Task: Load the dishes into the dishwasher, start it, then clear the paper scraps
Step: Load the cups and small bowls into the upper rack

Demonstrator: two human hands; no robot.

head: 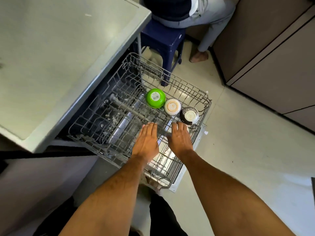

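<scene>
Head view: grey countertop (56,53) beside pale tiled floor (247,142).

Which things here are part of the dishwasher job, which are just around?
Job: rack, green bowl, white bowl, patterned bowl, left hand, right hand, paper scrap.
Around: blue stool, seated person, cabinets.

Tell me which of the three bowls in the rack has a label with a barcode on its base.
The green bowl, upside down at the left end of the row. The white bowl and the black-patterned bowl beside it show bare base rings.
</scene>
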